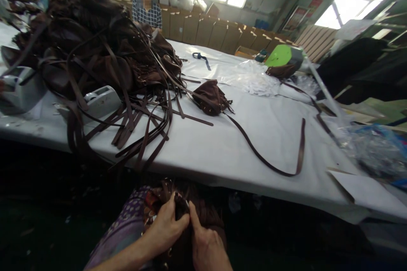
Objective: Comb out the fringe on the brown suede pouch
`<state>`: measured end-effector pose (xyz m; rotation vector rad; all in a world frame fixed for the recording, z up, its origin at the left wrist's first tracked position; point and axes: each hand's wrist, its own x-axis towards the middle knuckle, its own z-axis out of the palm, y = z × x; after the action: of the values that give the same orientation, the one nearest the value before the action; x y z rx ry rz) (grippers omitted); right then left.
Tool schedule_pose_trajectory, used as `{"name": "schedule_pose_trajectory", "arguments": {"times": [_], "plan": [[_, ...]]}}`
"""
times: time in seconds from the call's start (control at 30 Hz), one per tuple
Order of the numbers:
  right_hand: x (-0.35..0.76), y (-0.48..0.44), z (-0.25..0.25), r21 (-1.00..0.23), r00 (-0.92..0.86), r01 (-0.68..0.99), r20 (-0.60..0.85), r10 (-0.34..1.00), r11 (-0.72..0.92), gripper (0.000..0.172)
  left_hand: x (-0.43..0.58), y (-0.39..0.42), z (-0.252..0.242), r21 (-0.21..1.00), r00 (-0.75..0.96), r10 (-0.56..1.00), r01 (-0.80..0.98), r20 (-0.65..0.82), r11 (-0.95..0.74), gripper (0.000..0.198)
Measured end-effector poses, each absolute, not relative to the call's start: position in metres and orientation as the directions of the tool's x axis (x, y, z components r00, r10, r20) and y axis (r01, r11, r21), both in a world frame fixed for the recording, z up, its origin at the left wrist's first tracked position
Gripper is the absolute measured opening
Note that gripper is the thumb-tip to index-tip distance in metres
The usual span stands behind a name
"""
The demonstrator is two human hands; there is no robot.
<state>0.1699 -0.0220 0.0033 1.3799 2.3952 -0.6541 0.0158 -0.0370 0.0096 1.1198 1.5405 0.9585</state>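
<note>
**Fringed brown bag (208, 214) down in the lap, big heap of bags (95, 42) up top**

So the person's got this bag sitting on their purple patterned clothing (122, 224), just below the near edge of the white-covered surface (203, 148). Both hands are close together on it: the left hand (168, 224) is pinching a dark edge between thumb and finger, and the right hand (208, 243) has its index finger stuck out right beside that pinch, other fingers curled. Can't tell if it's gripping anything.

Up on the surface, the heap takes over the left side, straps spilling off the front, with a grey tape dispenser (103, 101) in among them. One loose bag (210, 97) lies near the middle, its long strap (263, 159) trailing right. Someone in a checked shirt (148, 15) is across the way, near cardboard boxes (203, 31).
</note>
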Motion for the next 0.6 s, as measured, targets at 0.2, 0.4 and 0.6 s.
{"name": "schedule_pose_trajectory", "arguments": {"times": [0.2, 0.4, 0.6], "plan": [[0.208, 0.000, -0.020, -0.033, -0.242, 0.966, -0.466, 0.851, 0.257, 0.073, 0.024, -0.051, 0.008, 0.951, 0.053, 0.967, 0.203, -0.250, 0.235, 0.017], [0.285, 0.020, -0.042, -0.595, 0.014, 0.619, -0.644, 0.765, -0.512, 0.066, 0.014, -0.049, 0.002, 0.935, -0.003, 0.953, 0.191, -0.302, 0.297, 0.016], [0.269, 0.007, 0.007, -0.783, -0.156, 0.480, -0.520, 0.840, -0.395, 0.080, 0.011, -0.038, 0.012, 0.948, 0.072, 0.945, 0.034, -0.319, 0.317, 0.027]]}}
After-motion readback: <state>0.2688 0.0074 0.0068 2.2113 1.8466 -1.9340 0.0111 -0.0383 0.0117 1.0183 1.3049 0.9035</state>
